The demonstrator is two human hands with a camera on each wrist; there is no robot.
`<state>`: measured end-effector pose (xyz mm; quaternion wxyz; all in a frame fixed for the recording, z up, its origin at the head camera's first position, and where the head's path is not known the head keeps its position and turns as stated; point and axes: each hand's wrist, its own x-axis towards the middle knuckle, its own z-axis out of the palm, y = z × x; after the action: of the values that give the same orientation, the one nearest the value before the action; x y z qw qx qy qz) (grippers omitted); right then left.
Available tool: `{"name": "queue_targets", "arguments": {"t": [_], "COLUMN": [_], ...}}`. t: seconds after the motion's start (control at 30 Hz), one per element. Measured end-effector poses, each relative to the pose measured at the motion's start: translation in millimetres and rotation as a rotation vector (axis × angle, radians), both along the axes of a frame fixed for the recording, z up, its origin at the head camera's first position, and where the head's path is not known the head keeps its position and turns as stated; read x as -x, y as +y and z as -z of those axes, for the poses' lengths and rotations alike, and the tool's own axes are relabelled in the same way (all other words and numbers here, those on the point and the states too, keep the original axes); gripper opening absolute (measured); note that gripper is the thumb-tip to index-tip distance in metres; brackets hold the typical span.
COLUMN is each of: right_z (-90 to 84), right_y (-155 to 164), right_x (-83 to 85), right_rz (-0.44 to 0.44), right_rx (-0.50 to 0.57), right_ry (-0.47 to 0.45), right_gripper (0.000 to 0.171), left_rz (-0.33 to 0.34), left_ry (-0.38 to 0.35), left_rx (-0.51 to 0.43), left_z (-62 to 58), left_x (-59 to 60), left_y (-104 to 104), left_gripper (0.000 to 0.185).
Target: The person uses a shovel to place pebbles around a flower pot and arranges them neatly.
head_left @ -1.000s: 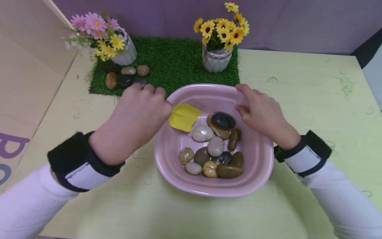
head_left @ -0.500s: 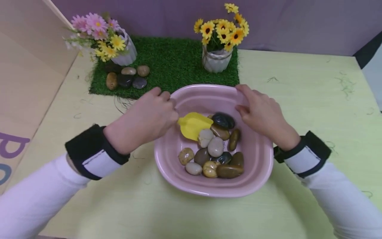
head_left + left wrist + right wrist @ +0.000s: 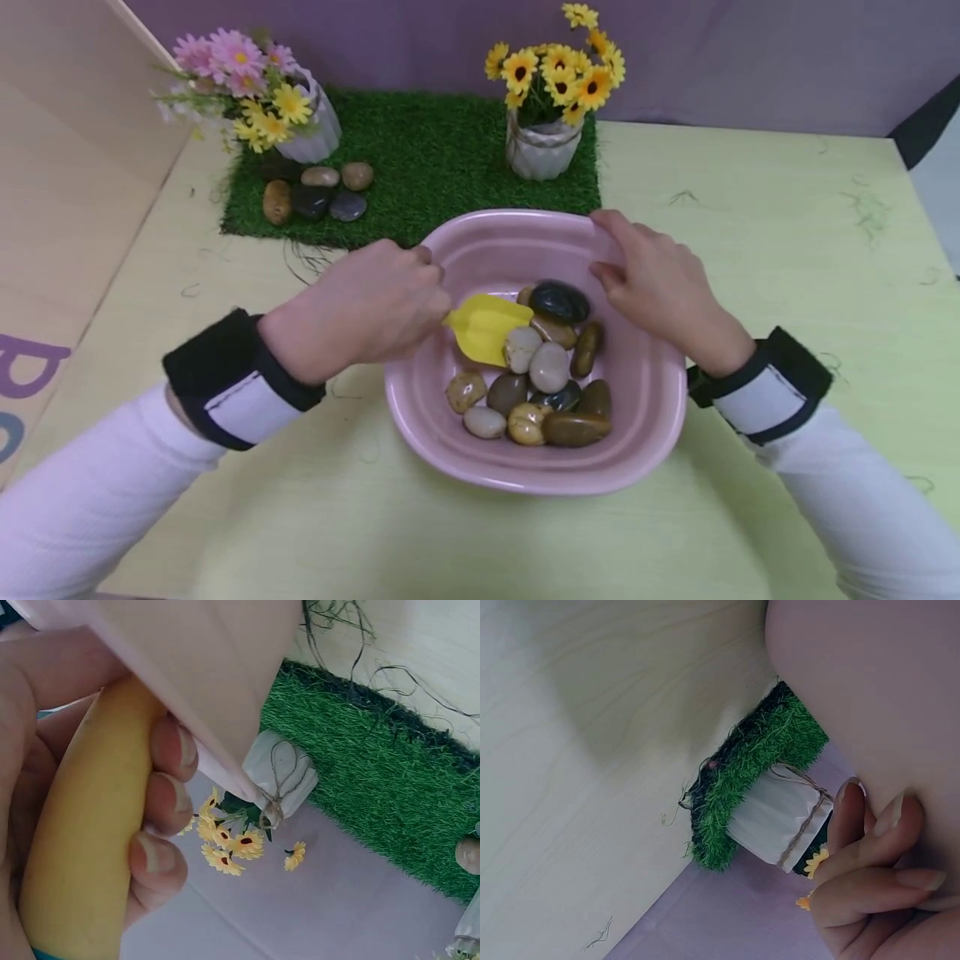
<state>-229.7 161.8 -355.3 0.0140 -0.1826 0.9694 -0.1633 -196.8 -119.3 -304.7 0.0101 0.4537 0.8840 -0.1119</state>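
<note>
A pink bowl (image 3: 645, 433) sits on the pale green table and holds several smooth pebbles (image 3: 550, 367). My left hand (image 3: 360, 308) grips the handle of a yellow scoop (image 3: 483, 327); its blade lies inside the bowl against a white pebble (image 3: 521, 347). In the left wrist view my fingers (image 3: 161, 802) curl round the yellow handle (image 3: 90, 847) beside the bowl's wall (image 3: 202, 667). My right hand (image 3: 660, 283) holds the bowl's far right rim, and its fingertips (image 3: 885, 825) press on the pink wall (image 3: 870, 682).
A green turf mat (image 3: 435, 158) lies behind the bowl. On it stand a pot of pink flowers (image 3: 307, 133), a pot of yellow flowers (image 3: 543, 146) and a cluster of pebbles (image 3: 318, 192). A wooden panel (image 3: 67, 150) rises at the left.
My left hand moved right and toward me, bringing the yellow scoop down into the bowl against the pebbles. The right hand stayed on the rim.
</note>
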Motion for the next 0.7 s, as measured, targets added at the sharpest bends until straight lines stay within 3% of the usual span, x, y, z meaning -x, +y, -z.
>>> {"name": "queue_targets", "arguments": {"t": [0.13, 0.27, 0.53, 0.7], "right_z": [0.4, 0.7, -0.4, -0.8], "right_y": [0.4, -0.5, -0.5, -0.1], "right_x": [0.4, 0.7, 0.3, 0.0], "right_rz": [0.001, -0.007, -0.007, -0.004], "right_rx": [0.001, 0.005, 0.004, 0.0], "right_ry": [-0.002, -0.004, 0.002, -0.004], "right_gripper": [0.053, 0.053, 0.053, 0.053], "left_rz": [0.019, 0.049, 0.058, 0.054], "left_ry": [0.005, 0.008, 0.084, 0.026], "left_rx": [-0.02, -0.065, -0.118, -0.127], "left_z": [3.5, 14.6, 32.1, 39.1], "left_x": [-0.6, -1.2, -2.1, -4.0], "left_y": [1.5, 5.1, 10.6, 17.4], "left_gripper": [0.023, 0.025, 0.031, 0.025]}}
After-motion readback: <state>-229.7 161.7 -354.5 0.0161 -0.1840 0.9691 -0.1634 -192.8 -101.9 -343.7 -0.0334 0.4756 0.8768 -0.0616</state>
